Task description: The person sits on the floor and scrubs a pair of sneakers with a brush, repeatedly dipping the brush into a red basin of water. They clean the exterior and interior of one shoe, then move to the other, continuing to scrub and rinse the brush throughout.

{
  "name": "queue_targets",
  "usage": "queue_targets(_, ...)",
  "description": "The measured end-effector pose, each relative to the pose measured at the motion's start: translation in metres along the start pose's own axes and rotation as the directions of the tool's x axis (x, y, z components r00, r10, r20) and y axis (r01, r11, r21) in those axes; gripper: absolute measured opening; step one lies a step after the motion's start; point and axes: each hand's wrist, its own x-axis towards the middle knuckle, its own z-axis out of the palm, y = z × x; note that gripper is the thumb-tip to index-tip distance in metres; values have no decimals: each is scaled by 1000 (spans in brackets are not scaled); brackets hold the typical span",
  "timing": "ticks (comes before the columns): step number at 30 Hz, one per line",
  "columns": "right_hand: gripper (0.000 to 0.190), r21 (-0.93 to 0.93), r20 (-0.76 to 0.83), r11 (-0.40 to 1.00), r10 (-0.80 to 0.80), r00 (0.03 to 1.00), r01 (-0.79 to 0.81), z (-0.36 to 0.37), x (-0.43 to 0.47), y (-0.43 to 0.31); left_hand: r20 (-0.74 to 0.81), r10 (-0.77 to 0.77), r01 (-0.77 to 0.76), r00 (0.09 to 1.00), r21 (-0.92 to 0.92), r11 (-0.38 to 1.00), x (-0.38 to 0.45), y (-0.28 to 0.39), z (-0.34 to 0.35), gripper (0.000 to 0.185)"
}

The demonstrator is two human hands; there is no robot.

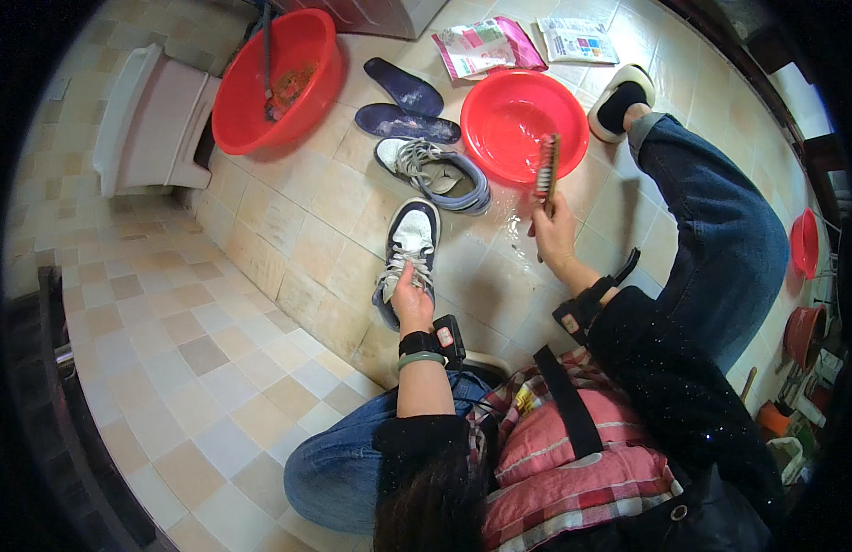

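My left hand (413, 306) grips a white and dark sneaker (416, 226) at its ankle opening, thumb over the pale laces; the toe points away from me. In my right hand (557, 231) is a scrub brush (548, 165), held upright by its handle with bristles facing left. The brush head overlaps the near rim of a red plastic basin (471, 117) with water in it. A second sneaker (393, 149) lies just beyond the first, its opening toward the basin. Two dark blue insoles (403, 123) with whitish patches lie beyond that.
A pink packet (491, 47) and a white printed packet (577, 41) lie behind the basin. At the far left, a larger red tub (315, 55) leans beside a pale plastic stool (160, 121). Wet floor tiles (512, 231) shine below the basin. A tiled wall (212, 386) rises on the left.
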Motion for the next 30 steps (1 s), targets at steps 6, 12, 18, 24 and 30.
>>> queue_targets(6, 25, -65, 126, 997, 53, 991, -45, -5, -16, -11, -88, 16, -8, 996, 86, 996, -9, -2, -8, 32)
queue_targets(12, 24, -21, 183, 988, 157, 970, -156, -13, -24, -32, -95, -52, 74, 994, 243, 967, -17, 3, -16, 35)
queue_targets(18, 28, -159, 380, 987, 26, 925, 38, -16, -32, -91, 230, 94, -224, 969, 644, 731, -18, -3, -30, 59)
queue_targets(24, 46, -428, 557, 789, -154, 816, 441, -51, -18, -180, 173, 217, -127, 961, 970, -208, -60, -3, -19, 65)
queue_targets(30, 35, -533, 652, 651, -92, 753, 541, -77, 1, -210, 241, 289, -172, 927, 954, -244, -69, 5, -9, 56)
